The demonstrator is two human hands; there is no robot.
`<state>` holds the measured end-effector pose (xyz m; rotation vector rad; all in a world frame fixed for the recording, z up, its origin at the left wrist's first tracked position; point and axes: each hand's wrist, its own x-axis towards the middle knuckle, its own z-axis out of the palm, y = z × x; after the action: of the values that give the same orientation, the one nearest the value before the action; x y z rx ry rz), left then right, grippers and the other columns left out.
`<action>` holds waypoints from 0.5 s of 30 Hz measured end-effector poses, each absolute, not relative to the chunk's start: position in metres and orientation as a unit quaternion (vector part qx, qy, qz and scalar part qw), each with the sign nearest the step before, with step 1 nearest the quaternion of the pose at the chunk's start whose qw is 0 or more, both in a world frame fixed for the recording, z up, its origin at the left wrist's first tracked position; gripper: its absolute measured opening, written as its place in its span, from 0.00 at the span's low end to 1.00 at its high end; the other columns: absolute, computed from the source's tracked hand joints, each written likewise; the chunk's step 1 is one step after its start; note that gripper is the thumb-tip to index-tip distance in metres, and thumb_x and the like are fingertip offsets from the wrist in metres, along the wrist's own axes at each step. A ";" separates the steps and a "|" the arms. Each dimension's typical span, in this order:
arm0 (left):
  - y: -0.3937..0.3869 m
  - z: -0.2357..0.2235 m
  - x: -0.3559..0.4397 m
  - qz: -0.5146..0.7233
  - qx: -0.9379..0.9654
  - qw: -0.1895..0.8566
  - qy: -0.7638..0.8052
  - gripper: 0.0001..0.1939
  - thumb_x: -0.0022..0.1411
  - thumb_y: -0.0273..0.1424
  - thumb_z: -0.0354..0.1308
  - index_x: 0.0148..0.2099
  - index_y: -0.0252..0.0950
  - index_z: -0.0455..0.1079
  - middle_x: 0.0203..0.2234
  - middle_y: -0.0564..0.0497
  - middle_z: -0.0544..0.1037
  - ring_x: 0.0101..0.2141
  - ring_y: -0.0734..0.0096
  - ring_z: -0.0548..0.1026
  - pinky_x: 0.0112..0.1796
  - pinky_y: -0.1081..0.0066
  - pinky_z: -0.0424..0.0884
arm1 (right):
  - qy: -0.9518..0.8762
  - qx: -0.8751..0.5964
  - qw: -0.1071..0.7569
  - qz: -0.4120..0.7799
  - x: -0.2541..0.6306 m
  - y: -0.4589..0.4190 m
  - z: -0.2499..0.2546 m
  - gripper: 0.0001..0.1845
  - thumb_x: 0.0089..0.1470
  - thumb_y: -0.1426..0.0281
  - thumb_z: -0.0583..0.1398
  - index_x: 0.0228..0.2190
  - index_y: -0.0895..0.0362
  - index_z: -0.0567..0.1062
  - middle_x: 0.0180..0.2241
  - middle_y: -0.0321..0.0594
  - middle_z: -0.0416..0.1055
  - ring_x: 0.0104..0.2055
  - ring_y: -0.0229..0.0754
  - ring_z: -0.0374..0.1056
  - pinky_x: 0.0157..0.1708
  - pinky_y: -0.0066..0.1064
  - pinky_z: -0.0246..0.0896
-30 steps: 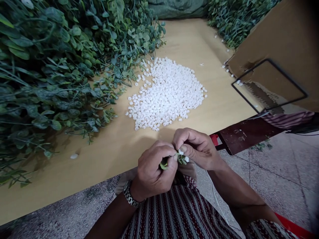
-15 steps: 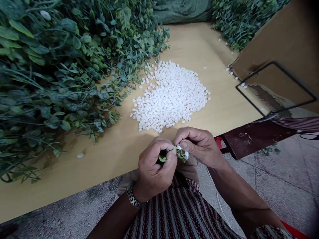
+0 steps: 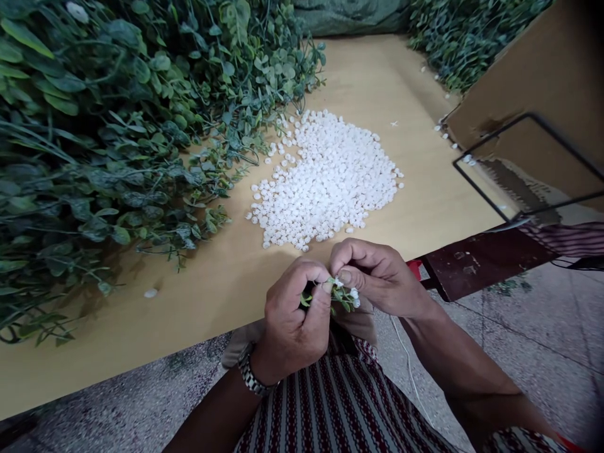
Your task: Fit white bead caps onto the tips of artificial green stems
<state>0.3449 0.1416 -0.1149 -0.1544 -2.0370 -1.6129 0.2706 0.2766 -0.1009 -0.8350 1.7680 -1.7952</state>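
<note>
A small artificial green sprig (image 3: pixel 343 298) with white flower pieces on it is between my two hands, just past the table's near edge. My left hand (image 3: pixel 299 314) pinches its stem between thumb and forefinger, and some leaves show inside the curled fingers. Thumb and forefinger of my right hand (image 3: pixel 384 277) are closed on a white flower piece (image 3: pixel 338 282) at the sprig, mostly covered by the fingertips. Another white flower piece (image 3: pixel 355 297) sits on the sprig below the right thumb. Beyond my hands lies a wide pile of small white flower pieces (image 3: pixel 325 182).
Heaps of artificial greenery (image 3: pixel 141 126) cover the left of the table (image 3: pixel 198 302), with more greenery (image 3: pixel 476 38) at the far right. A cardboard box (image 3: pixel 533 69) and a black wire frame (image 3: pixel 528 163) stand at the right. One loose white piece (image 3: pixel 150 293) lies near the left front.
Both hands stay at the sprig with nearly the same pinch. The sprig has turned slightly, so more of its leaves show. The whole view has shifted a little.
</note>
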 end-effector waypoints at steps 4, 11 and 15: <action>0.141 -0.114 0.346 -0.604 -0.055 0.262 -0.750 0.06 0.58 0.20 0.52 0.32 0.35 0.64 0.24 0.54 0.68 0.26 0.77 0.67 0.28 0.76 0.66 | 0.645 -0.316 0.244 -0.652 0.269 0.276 -0.100 0.08 0.57 0.69 0.58 0.27 0.60 0.69 0.21 0.30 0.61 0.22 0.29 0.55 0.21 0.22 0.54; 0.143 -0.112 0.345 -0.628 -0.019 0.256 -0.735 0.06 0.59 0.20 0.53 0.31 0.35 0.66 0.24 0.54 0.69 0.25 0.77 0.67 0.27 0.77 0.66 | 0.645 -0.291 0.201 -0.677 0.277 0.272 -0.104 0.08 0.58 0.68 0.57 0.28 0.59 0.67 0.24 0.31 0.61 0.23 0.29 0.56 0.22 0.22 0.53; 0.144 -0.113 0.345 -0.633 -0.014 0.258 -0.730 0.06 0.58 0.19 0.54 0.31 0.35 0.66 0.24 0.54 0.69 0.25 0.77 0.68 0.27 0.77 0.66 | 0.659 -0.300 0.191 -0.663 0.279 0.271 -0.105 0.08 0.59 0.68 0.56 0.29 0.58 0.67 0.25 0.32 0.61 0.24 0.30 0.56 0.23 0.23 0.54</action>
<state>0.3450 0.1441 -0.1129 -0.0379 -1.9798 -1.7160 0.2788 0.2707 -0.1046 -0.8417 1.8502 -1.8626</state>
